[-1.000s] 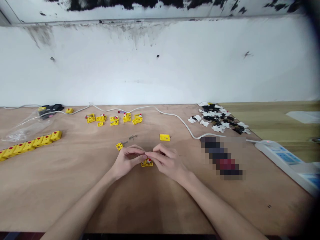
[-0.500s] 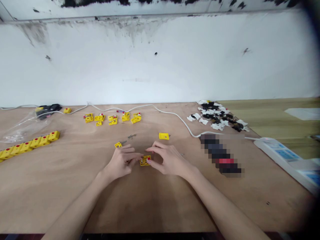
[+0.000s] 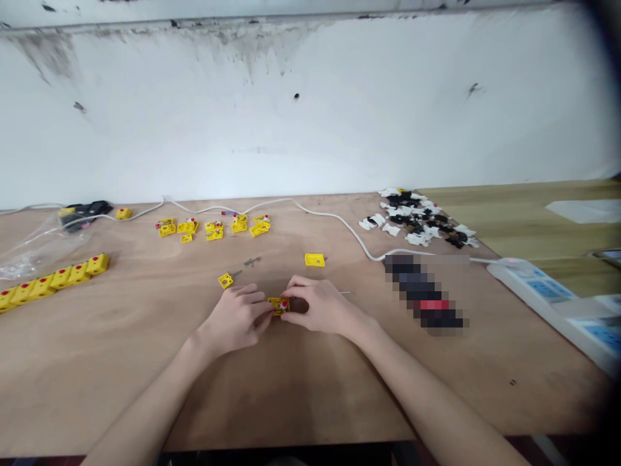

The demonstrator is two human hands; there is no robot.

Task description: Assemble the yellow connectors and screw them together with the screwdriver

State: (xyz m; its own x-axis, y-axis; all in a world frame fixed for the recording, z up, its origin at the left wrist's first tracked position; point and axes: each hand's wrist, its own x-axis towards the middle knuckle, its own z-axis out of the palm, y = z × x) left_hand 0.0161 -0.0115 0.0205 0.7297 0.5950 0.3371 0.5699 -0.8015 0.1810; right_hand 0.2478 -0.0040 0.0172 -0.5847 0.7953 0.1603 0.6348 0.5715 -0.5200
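Yellow plastic part [image 3: 279,304], small, squarish and marked with a red dot, is held low over the plywood tabletop [image 3: 121,362], well to the near side of the white cable [image 3: 339,223] that is laid in loose curves along the table's far edge. The yellow plastic part is pinched from the left by the curled fingertips of the left hand [image 3: 237,317] and gripped from the right by the thumb and fingers of the right hand [image 3: 317,307]. A flat yellow square cover [image 3: 314,260] is seen just on the near side of the cable. A cluster of small yellow pieces [image 3: 213,228] is spread just beside the cable's left stretch. A heap of glossy black and white clips [image 3: 420,223] is piled beyond the cable's right bend. A white power strip [image 3: 543,294] is found at the cable's right end. A row of yellow blocks with red dots [image 3: 53,278] is lined up far to the left of the cable's near side.
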